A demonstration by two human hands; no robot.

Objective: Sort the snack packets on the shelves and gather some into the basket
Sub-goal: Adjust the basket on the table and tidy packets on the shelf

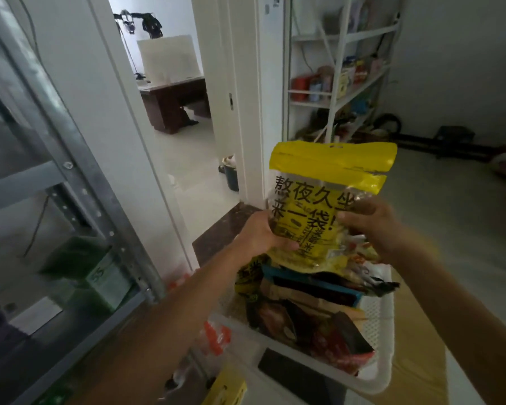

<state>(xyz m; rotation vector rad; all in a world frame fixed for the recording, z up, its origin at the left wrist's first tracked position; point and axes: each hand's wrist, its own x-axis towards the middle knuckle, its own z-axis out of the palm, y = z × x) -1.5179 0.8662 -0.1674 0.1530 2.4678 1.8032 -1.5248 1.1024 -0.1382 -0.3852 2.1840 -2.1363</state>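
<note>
Packet over basket is the relation that matters in the head view, the only view there is. The yellow snack packet (327,200) stands upright in the air. Its long axis runs top to bottom, with the yellow header strip and hang-hole uppermost. Its bottom seam sits right at the heap of packets (310,296) that fills the white basket (383,346); whether it touches the heap I cannot tell.

Both hands hold the packet low down. The left hand (263,232) grips the lower left edge, thumb across the printed front and fingers curled behind. The right hand (374,226) grips the lower right side, fingers closed on the crinkled film. Neither hand is nearer the basket: they sit at about the same height, one on each flank, with the packet between them.

The basket lies directly below and a little nearer the body, resting on a brown cardboard surface (415,346). Its far end is piled above the rim. To the left stands the grey metal shelf (79,182) with a green box (100,273) on one tier, well apart from either hand.

The coming move looks to me like a short lowering, with the packet tipped flat so its long axis lies along the heap. Set down upright, it would likely slide off the pile.
</note>
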